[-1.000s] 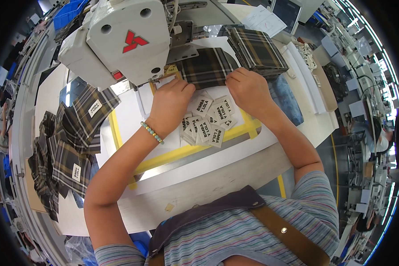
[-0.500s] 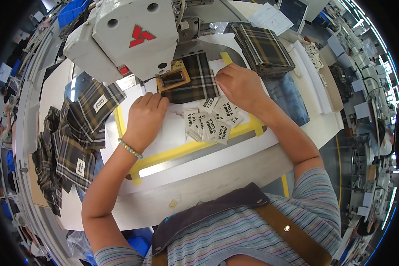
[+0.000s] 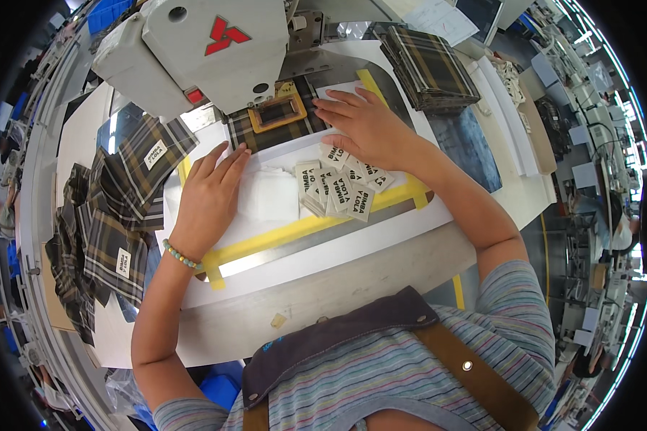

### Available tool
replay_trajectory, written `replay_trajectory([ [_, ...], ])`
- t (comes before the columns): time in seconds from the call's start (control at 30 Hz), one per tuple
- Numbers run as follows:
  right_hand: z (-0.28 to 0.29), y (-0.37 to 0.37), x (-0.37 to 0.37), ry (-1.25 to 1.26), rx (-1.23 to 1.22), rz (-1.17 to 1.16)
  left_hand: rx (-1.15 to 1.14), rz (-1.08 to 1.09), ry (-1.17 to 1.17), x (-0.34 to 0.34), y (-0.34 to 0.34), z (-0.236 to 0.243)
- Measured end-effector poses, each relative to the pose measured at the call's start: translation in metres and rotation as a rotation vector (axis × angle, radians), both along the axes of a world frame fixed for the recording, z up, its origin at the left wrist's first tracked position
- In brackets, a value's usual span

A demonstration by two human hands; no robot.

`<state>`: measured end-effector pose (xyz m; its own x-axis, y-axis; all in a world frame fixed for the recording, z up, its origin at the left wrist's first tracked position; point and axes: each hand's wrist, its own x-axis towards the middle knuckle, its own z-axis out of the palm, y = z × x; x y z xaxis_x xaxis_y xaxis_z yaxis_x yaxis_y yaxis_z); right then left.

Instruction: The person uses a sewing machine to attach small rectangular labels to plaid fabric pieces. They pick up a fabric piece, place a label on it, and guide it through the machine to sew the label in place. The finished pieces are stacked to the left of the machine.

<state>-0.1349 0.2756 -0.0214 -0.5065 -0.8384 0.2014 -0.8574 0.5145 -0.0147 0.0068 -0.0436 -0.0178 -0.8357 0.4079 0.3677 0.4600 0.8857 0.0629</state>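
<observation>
A dark plaid fabric piece (image 3: 284,135) lies under the head of a white sewing machine (image 3: 208,57). The machine's yellowish rectangular clamp frame (image 3: 279,113) sits on top of the cloth. At the cloth's left end rests my left hand (image 3: 212,197), fingers stretched and fingertips at its near left edge. My right hand (image 3: 363,129) is spread over the right end, with its fingertips beside the cloth's edge. Below that hand, several small printed cloth labels (image 3: 341,190) lie in a loose pile, partly under my thumb. White paper (image 3: 269,194) lies between the pile and my left hand.
Plaid pieces with sewn-on labels (image 3: 140,169) are heaped at the left. A tall stack of plaid pieces (image 3: 431,72) stands at the back right, near a sheet of paper (image 3: 438,21). Yellow tape (image 3: 295,230) borders the near side of the work plate.
The plaid piece has shifted left and farther under the machine, along with the clamp frame. Both hands have opened from a pinch to spread fingers; my right hand has moved left.
</observation>
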Motion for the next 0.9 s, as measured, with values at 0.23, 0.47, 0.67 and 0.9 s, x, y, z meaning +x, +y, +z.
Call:
replay_trajectory([
  [0.23, 0.006, 0.014, 0.018, -0.126, -0.048, -0.002, 0.104, 0.028, -0.056, 0.018, -0.001, -0.006],
  [0.47, 0.011, 0.023, 0.02, -0.184, -0.023, 0.06, 0.179, 0.038, -0.116, 0.021, -0.005, -0.004],
  [0.67, 0.004, 0.026, 0.011, -0.2, -0.256, 0.074, 0.248, 0.094, -0.048, 0.021, -0.002, 0.002],
  [0.9, -0.005, 0.022, 0.015, -0.14, -0.11, 0.067, 0.258, 0.075, -0.054, 0.02, -0.003, 0.001],
])
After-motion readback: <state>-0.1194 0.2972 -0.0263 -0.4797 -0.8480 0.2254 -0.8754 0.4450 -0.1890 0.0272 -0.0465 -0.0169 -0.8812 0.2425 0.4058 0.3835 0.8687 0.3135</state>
